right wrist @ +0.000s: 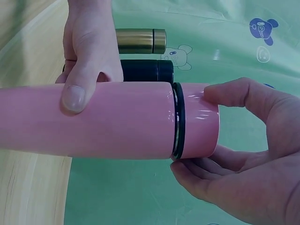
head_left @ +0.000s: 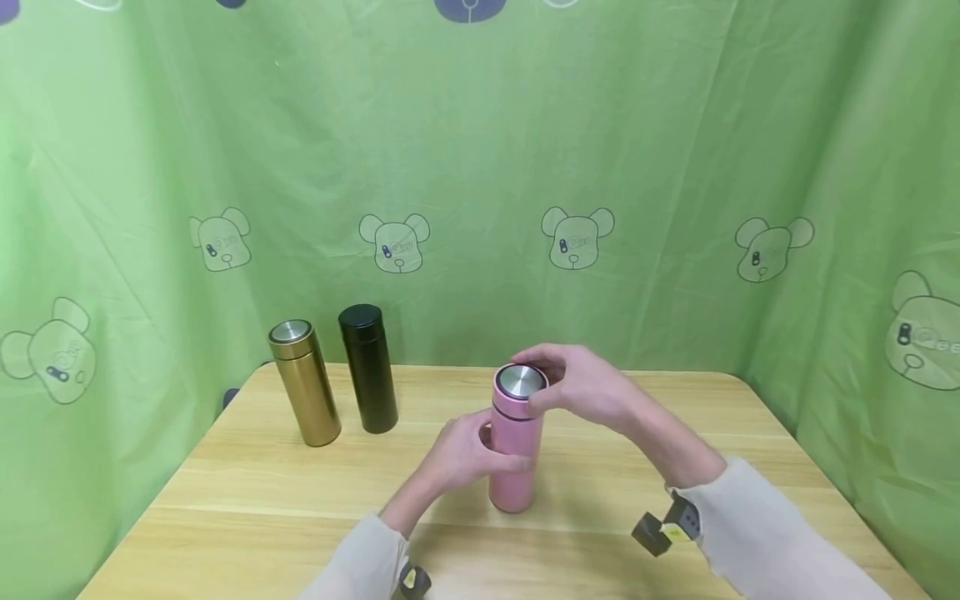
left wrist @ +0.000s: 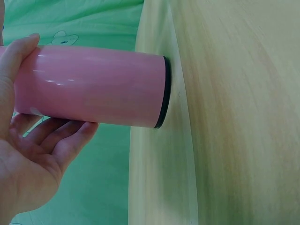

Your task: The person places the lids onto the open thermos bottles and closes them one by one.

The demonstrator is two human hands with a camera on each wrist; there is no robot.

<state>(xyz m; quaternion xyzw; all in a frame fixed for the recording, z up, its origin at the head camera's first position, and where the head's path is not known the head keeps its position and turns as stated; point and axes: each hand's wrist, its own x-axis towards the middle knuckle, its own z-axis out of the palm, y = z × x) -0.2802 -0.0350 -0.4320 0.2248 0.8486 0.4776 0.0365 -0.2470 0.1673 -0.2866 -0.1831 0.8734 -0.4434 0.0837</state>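
A pink thermos flask [head_left: 514,450] is upright over the middle of the wooden table; whether its base [left wrist: 164,93] touches the wood I cannot tell. My left hand [head_left: 463,454] grips the body, thumb on the near side and fingers round the far side. My right hand [head_left: 588,387] holds the pink lid [right wrist: 199,122] with its silver top [head_left: 522,381], thumb and fingers on opposite sides. Between lid and body runs a dark ring [right wrist: 178,122] with a little bare metal showing.
To the left on the table [head_left: 247,508] stand a gold thermos flask [head_left: 309,396] and a black thermos flask [head_left: 369,375], side by side with lids on. A green curtain [head_left: 480,167] with bear-head prints hangs behind and along both sides.
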